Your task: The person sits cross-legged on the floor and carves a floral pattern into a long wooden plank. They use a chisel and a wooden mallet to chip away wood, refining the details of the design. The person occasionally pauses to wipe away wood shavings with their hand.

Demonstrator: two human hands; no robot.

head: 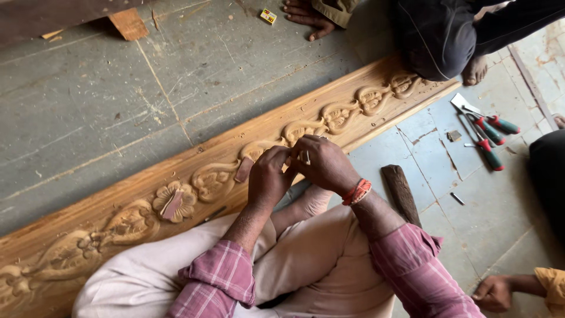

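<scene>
Both hands, left hand [268,179] and right hand [325,165], pinch a small pale piece [305,156] together above the carved board [176,197]; a firm, steady fingertip hold likely serves best.

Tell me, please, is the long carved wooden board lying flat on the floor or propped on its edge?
Flat: the carved board lies face-up on the stone floor, floral relief upward, two small pieces resting on it.

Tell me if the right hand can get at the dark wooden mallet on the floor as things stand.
Probably yes. The mallet lies on bare floor just beside the right hand, nothing between them, though that hand is pinching a small pale piece.
</scene>
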